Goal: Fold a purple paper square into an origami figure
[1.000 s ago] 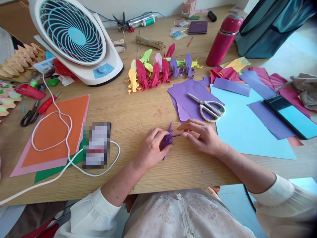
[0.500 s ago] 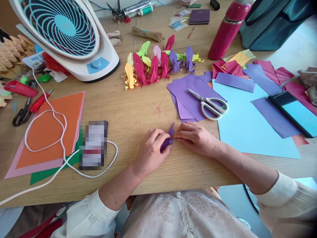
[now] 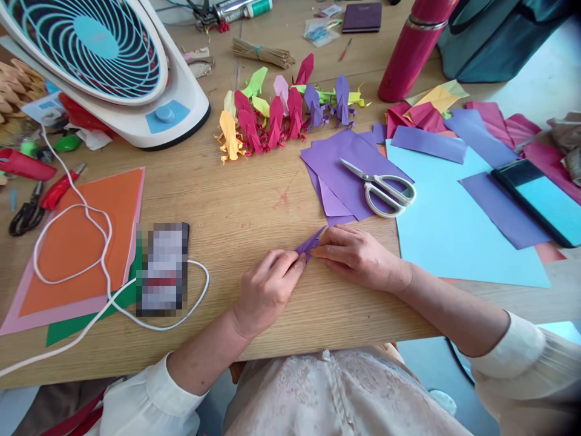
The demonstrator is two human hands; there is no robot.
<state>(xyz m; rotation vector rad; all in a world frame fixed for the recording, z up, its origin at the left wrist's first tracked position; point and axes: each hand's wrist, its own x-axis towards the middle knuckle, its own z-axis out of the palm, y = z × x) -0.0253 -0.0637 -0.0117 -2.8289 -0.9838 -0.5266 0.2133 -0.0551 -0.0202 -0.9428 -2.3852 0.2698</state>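
A small folded piece of purple paper [image 3: 310, 243] is pinched between my two hands, above the front part of the wooden table. My left hand [image 3: 269, 289] closes thumb and fingers on its lower left end. On the other side, my right hand [image 3: 356, 255] grips its right edge with the fingertips, partly covering it. Just beyond my right hand lie sheets of purple paper [image 3: 327, 160], with white-handled scissors [image 3: 389, 195] resting on them. Farther back stands a cluster of folded paper figures [image 3: 275, 121] in red, purple, yellow, green and pink.
A fan [image 3: 181, 103] stands at the back left. Orange paper [image 3: 86, 242], a white cable [image 3: 106, 242] and a phone [image 3: 163, 269] lie on the left. Light blue paper [image 3: 454, 230], another phone [image 3: 540, 203] and a red bottle [image 3: 408, 54] are on the right.
My left hand has shifted slightly left and down, and its grip covers less of the purple paper. The paper now slants more flatly between my hands. The whole view has shifted a little.
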